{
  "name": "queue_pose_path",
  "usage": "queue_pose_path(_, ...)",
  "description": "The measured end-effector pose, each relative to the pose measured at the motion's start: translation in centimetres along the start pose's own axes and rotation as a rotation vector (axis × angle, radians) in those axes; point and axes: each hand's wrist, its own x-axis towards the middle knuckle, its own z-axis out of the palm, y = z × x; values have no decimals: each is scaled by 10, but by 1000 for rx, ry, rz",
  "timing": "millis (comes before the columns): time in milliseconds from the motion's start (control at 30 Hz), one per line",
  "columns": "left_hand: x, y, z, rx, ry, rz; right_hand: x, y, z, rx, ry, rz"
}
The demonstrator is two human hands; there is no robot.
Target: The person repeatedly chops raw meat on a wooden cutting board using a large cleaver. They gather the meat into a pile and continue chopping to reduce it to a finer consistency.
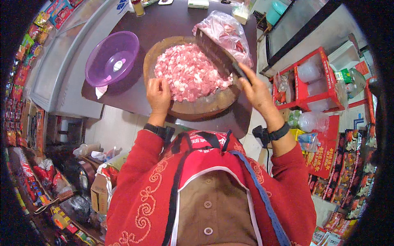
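My right hand (pixel 254 90) grips the black handle of a cleaver (pixel 215 52), its broad dark blade tilted over the right side of a heap of chopped raw meat (pixel 187 70). The meat lies on a thick round wooden chopping block (pixel 203 107). My left hand (pixel 158 92) is curled at the block's near left edge, beside the meat; nothing shows in it, and whether its fingertips touch the meat cannot be told. A purple plastic basin (pixel 112 58) stands left of the block. Behind the cleaver lies a clear plastic bag of raw meat (pixel 227 30).
The block rests on a dark table (pixel 166 18) with a spice jar (pixel 138 8) at its far edge. A grey chest freezer (pixel 70 58) stands on the left. To the right are a red rack (pixel 326 77), plastic bottles (pixel 312 121) and hanging snack packets (pixel 347 166).
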Motion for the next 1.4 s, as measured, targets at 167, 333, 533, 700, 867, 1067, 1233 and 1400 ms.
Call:
queue_pose_path(167,-1,-1,0,-23,-12,-36,0,-3,-9,88,289,-90)
queue_pose_path(333,3,0,2,-14,22,28,-1,4,3,-85,-35,55)
queue_pose_path(533,-1,0,-1,-20,-11,-31,-3,9,3,24,194,-102)
queue_pose_path(700,-1,-3,0,18,-33,-7,0,8,3,-113,-65,102)
queue_pose_path(867,0,-2,1,-21,-5,-1,-3,9,0,13,196,-11)
queue_pose_path(1067,0,-1,-1,4,-47,-27,-2,4,5,-91,-129,127)
queue_pose_path(1233,0,-2,0,-12,-27,-13,1,5,-3,12,192,-56)
queue_pose_path(1400,-2,-3,-1,-28,-42,-52,3,7,1,-100,141,-150)
